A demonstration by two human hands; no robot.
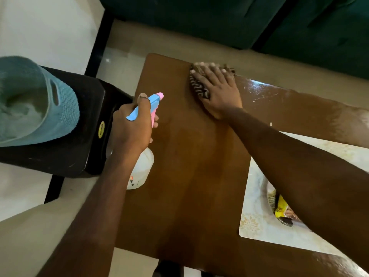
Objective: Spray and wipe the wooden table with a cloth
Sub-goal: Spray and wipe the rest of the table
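Pale tiled flooring is surrounding a glossy brown wooden table [189,176], seen from above, with a dark green sofa [219,19] running along the far side and leaving a strip of open floor between it and the table's far edge.

At that far edge the right hand [216,88] is lying flat, fingers spread and palm pressing down on a crumpled brown cloth with a pale wavy pattern [199,86]. This cloth is sitting right at the table's far rim, its long axis running from near to far, with a little of it poking out past the fingertips.

Nearer the left edge of the table the left hand [131,126] is wrapping closed around the neck of a white translucent plastic spray bottle with a blue and pink trigger head [143,108]. A thumb is resting on top of the blue head, and the fingers are curling under the pink trigger. That bottle is tilting, its long axis running from the white body near the person up to the pink nozzle, which is pointing away from the person towards the far end of the tabletop.

Between the two hands a wide stretch of bare tabletop is lying open. On the right, a pale patterned placemat [257,206] is covering part of the wood, holding a yellow packet [280,208] partly hidden under the right forearm. Just beside the table's left edge a black plastic stool [79,136] is standing, carrying a light blue woven-texture plastic basket [50,100].
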